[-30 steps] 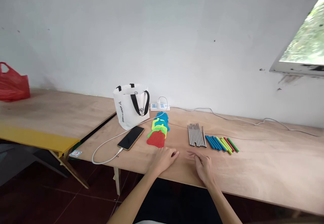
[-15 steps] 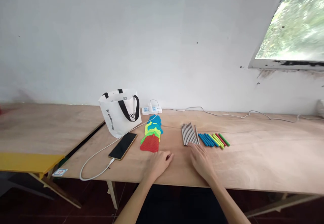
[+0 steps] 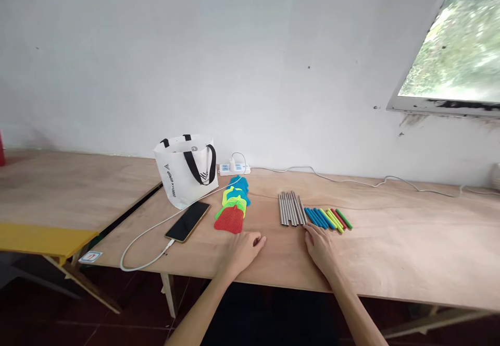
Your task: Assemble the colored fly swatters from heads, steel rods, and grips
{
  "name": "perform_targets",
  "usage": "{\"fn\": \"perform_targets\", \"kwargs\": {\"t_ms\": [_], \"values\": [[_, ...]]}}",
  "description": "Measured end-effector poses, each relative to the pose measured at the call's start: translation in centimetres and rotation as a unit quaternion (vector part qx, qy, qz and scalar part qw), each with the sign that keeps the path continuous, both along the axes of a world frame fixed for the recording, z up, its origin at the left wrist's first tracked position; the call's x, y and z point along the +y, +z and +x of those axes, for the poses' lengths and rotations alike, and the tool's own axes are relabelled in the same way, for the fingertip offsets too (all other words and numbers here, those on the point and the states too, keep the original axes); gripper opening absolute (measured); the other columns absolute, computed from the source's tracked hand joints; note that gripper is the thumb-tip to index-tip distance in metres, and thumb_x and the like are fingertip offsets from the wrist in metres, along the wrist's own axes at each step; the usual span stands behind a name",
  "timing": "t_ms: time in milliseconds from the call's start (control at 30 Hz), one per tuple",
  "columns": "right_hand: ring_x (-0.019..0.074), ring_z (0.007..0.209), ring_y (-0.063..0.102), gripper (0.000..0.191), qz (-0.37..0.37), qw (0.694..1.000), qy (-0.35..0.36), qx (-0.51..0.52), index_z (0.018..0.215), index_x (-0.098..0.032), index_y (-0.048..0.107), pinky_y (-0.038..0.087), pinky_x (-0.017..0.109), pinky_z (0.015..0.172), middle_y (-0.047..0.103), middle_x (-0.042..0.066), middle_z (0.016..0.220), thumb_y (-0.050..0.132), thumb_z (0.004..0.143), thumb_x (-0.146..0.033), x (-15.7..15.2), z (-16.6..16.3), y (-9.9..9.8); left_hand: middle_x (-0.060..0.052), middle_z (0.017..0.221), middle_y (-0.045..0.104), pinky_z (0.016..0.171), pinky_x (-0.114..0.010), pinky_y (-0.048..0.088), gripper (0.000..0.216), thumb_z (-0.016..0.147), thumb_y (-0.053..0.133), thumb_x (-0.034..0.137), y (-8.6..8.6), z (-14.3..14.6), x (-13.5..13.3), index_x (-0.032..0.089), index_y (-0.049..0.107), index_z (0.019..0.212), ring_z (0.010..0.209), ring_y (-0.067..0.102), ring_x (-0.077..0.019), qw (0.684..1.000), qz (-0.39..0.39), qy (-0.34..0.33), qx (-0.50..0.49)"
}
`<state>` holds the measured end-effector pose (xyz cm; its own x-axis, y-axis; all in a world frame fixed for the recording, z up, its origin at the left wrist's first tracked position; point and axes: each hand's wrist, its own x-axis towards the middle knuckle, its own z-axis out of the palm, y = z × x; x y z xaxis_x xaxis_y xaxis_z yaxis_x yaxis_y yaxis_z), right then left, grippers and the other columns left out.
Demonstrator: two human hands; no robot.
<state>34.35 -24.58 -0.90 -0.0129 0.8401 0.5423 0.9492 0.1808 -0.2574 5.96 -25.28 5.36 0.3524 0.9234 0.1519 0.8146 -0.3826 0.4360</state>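
Note:
My left hand (image 3: 241,251) lies flat on the wooden table (image 3: 390,252), fingers loosely spread, just in front of a pile of mesh heads (image 3: 233,206) in red, yellow-green and blue. My right hand (image 3: 322,247) also rests flat and open, its fingertips reaching the near ends of a row of coloured sticks (image 3: 327,218) in blue, yellow, red and green. A row of grey metal rods (image 3: 290,209) lies to the left of the sticks, between my two hands. Neither hand holds anything.
A white tote bag (image 3: 186,169) with black handles stands at the back left. A phone (image 3: 187,221) lies beside it on a white cable (image 3: 140,247) running to a power strip (image 3: 233,168). A second table (image 3: 58,200) adjoins on the left. A window (image 3: 457,49) is at upper right.
My right hand has slid right and forward, from the table's middle to the ends of the coloured sticks. My left hand has barely moved. The view has swung right.

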Motion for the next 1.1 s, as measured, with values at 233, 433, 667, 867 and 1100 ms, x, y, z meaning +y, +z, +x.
{"fn": "perform_targets", "kwargs": {"t_ms": [233, 433, 667, 867, 1100], "values": [[0.0257, 0.123, 0.062, 0.044, -0.004, 1.0, 0.005, -0.022, 0.125, -0.014, 0.07, 0.048, 0.041, 0.105, 0.067, 0.013, 0.134, 0.035, 0.098, -0.021, -0.2, -0.8, 0.3, -0.02, 0.16, 0.036, 0.114, -0.05, 0.034, 0.071, 0.093, 0.061, 0.053, -0.9, 6.1, 4.4, 0.018, 0.039, 0.15, 0.144, 0.038, -0.0375, 0.989, 0.098, -0.099, 0.056], [0.0245, 0.12, 0.065, 0.044, -0.016, 1.0, 0.004, 0.019, 0.121, -0.012, 0.071, 0.051, 0.038, 0.103, 0.07, 0.014, 0.129, 0.035, 0.098, -0.023, -0.3, -1.2, 0.9, -0.009, 0.169, 0.021, 0.121, -0.064, 0.016, 0.079, 0.092, 0.045, 0.076, -2.2, 10.5, 10.6, 0.035, 0.031, 0.158, 0.155, 0.017, -0.0367, 0.972, 0.053, -0.222, 0.049], [0.024, 0.114, 0.066, 0.042, 0.006, 0.999, 0.015, 0.045, 0.12, -0.017, 0.072, 0.053, 0.039, 0.098, 0.069, 0.012, 0.129, 0.038, 0.097, -0.024, 0.0, -1.0, 0.4, -0.002, 0.163, 0.037, 0.118, -0.065, 0.021, 0.068, 0.093, 0.034, 0.08, -2.8, 10.8, 12.0, 0.045, 0.045, 0.149, 0.152, 0.027, -0.0331, 0.966, 0.069, -0.244, 0.044], [0.0263, 0.108, 0.062, 0.036, 0.035, 0.994, -0.104, -0.007, 0.113, -0.02, 0.072, 0.05, 0.041, 0.096, 0.07, 0.011, 0.113, 0.041, 0.098, -0.026, -0.3, 2.7, 2.0, -0.002, 0.161, 0.041, 0.119, -0.053, 0.029, 0.063, 0.094, 0.036, 0.078, -3.1, 11.4, 13.0, 0.043, 0.057, 0.142, 0.147, 0.037, -0.0302, 0.975, 0.103, -0.194, 0.04], [0.0237, 0.102, 0.062, 0.039, -0.113, 0.97, -0.212, -0.033, 0.125, -0.026, 0.067, 0.049, 0.033, 0.076, 0.063, 0.01, 0.114, 0.037, 0.102, -0.033, -1.5, 6.8, 2.6, -0.005, 0.161, 0.041, 0.119, -0.05, 0.03, 0.065, 0.095, 0.036, 0.075, -2.8, 11.8, 13.3, 0.038, 0.056, 0.144, 0.146, 0.038, -0.0292, 0.977, 0.11, -0.18, 0.04]]}}
